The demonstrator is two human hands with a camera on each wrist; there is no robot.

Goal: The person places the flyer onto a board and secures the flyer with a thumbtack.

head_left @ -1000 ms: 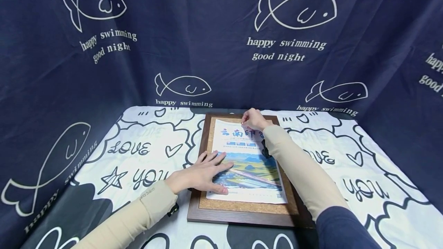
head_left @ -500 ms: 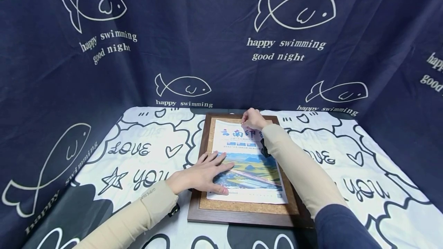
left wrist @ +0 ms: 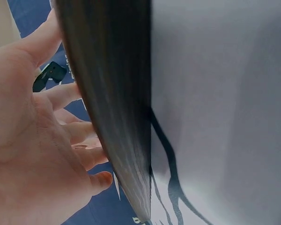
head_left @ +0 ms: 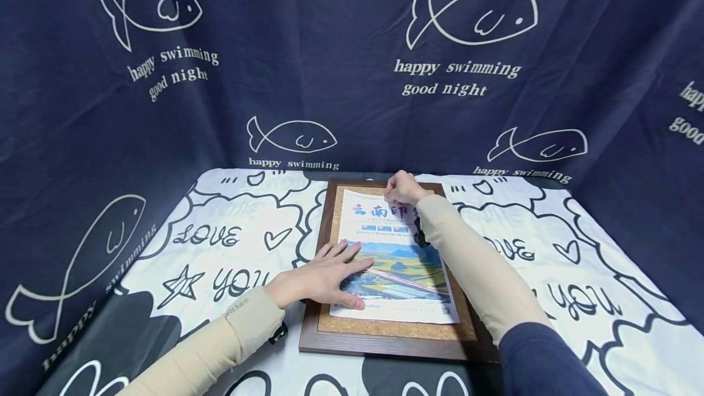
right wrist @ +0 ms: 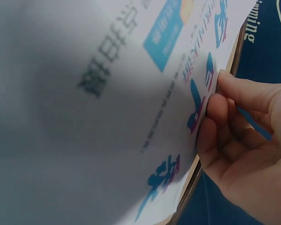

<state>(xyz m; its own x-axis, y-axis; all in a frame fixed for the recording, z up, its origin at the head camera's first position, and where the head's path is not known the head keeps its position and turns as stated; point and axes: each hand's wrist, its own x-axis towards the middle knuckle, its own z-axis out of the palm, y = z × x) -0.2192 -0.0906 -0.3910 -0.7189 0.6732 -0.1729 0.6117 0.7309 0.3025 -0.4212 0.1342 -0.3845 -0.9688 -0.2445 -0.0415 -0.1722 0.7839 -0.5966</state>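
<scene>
A dark wooden frame with a cork face lies flat on the table, and a printed poster lies on the cork. My left hand rests flat on the poster's left edge with its fingers spread. In the left wrist view the left hand sits beside the frame's dark side. My right hand is at the poster's top edge with its fingers curled. In the right wrist view the right hand pinches thumb and forefinger at the edge of the poster. Whether a pin sits between them is hidden.
The table wears a white cloth with black doodles and lettering. A navy curtain with fish drawings closes in the back and both sides. Bare cloth lies left and right of the frame.
</scene>
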